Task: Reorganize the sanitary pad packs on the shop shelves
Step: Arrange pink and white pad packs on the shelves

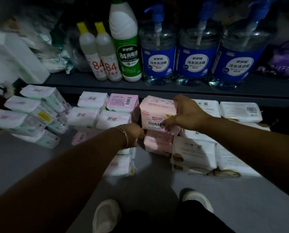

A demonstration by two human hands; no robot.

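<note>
Head view: right hand (187,113) fingers clamp pink pack (155,115), left hand (133,132) alongside

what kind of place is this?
Most likely a small shop's household-goods aisle: rows of identical blue-labelled pump bottles and 84 disinfectant bottles on a dark shelf, with stacked sanitary pad packs below.

On the dark shelf (69,80) across the upper frame stand two small bottles with yellow caps (96,52), a tall green-labelled bottle (126,47), then three clear pump bottles with blue labels (197,56). A purple bag (281,54) sits at upper right.
</note>
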